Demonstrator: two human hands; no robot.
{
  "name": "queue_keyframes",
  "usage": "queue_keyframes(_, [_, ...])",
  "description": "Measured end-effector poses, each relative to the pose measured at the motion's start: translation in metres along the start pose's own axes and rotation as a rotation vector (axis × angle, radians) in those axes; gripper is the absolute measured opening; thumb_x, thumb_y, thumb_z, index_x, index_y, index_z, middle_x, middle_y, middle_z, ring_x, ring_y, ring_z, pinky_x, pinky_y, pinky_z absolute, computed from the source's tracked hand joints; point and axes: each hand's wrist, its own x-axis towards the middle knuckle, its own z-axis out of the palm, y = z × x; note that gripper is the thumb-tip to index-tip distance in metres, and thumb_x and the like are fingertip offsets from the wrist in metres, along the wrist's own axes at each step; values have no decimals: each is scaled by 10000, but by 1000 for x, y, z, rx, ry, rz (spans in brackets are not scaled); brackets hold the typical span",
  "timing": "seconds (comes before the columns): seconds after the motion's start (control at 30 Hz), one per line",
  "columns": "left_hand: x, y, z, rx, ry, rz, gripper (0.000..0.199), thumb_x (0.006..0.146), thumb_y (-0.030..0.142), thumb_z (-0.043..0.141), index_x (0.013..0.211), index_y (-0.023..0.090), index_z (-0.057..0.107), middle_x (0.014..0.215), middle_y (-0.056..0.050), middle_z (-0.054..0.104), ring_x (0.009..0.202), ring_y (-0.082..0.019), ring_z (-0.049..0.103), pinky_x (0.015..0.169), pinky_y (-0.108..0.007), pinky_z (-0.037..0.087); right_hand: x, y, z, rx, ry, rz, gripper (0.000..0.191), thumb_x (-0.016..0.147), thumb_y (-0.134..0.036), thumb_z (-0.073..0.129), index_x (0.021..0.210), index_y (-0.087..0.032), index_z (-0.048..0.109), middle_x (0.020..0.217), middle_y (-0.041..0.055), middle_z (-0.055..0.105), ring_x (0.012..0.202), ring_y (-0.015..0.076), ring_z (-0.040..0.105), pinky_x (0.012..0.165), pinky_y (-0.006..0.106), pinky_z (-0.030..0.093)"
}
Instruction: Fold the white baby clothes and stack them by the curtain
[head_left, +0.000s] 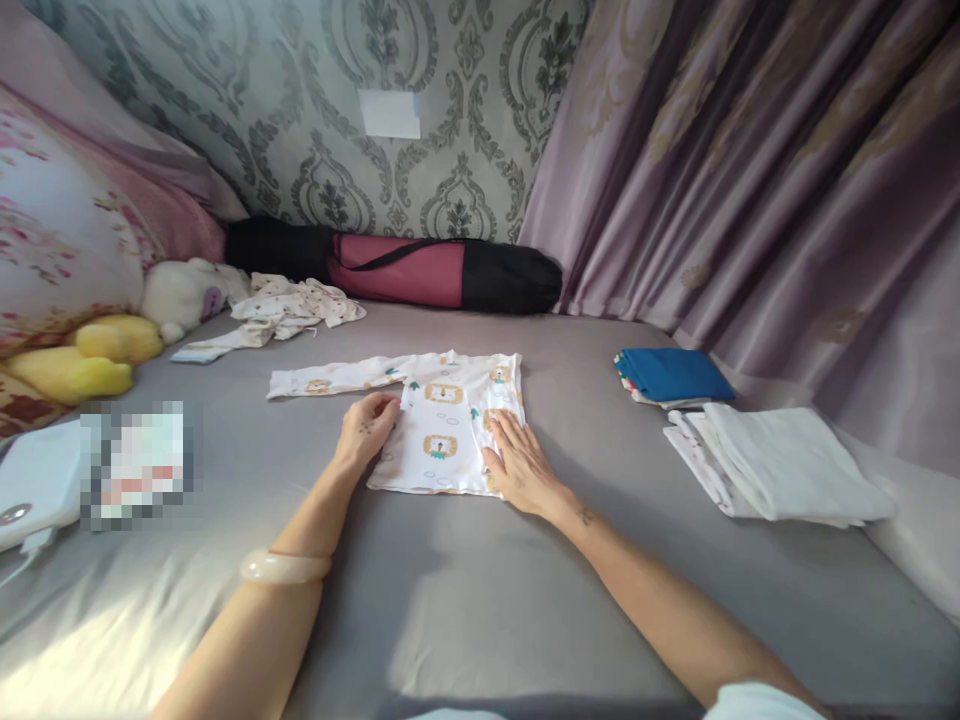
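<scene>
A small white long-sleeved shirt [439,420] with a lion-face print lies spread on the grey bed sheet [480,600]. Its left sleeve stretches out flat to the left, while the right side is folded inward over the body. At the left edge, just under that sleeve, the curled fingers of my left hand [366,430] pinch the cloth; the fingertips are partly hidden. My right hand [521,465] rests flat on the folded right side, fingers stretched out.
To the right lie a folded blue garment [675,375] and a stack of folded white cloths [795,460]. A crumpled spotted garment [292,305], plush toys [105,350] and a white device [41,475] with a cable are on the left. A long maroon-black bag [401,270] lies along the wall.
</scene>
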Motion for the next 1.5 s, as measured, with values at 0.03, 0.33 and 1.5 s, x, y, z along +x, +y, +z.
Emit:
queue_keyframes(0.03, [0,-1,0,2,1,-2,402,793,462,484,918,147,700,763,-32,693,706,-173,600,658,-234,426,-2,0,2,-5,-20,5,619,986,-438,231,1518,-122,232,1587,104,168,1470,223,94,1189,440,125])
queue_keyframes(0.33, [-1,4,-2,-5,-4,-19,423,796,475,494,958,144,703,828,-52,719,758,-194,632,685,-243,449,27,5,-29,-16,29,-48,411,995,-373,292,1156,-214,635,1234,94,632,1183,210,544,1057,360,326])
queue_keyframes(1.5, [25,-45,-24,-178,399,-196,412,724,496,550,882,142,690,750,-37,672,747,-197,607,683,-271,425,105,31,-12,46,45,138,723,971,-485,199,1510,-4,156,1594,168,36,1471,267,1,1178,427,47])
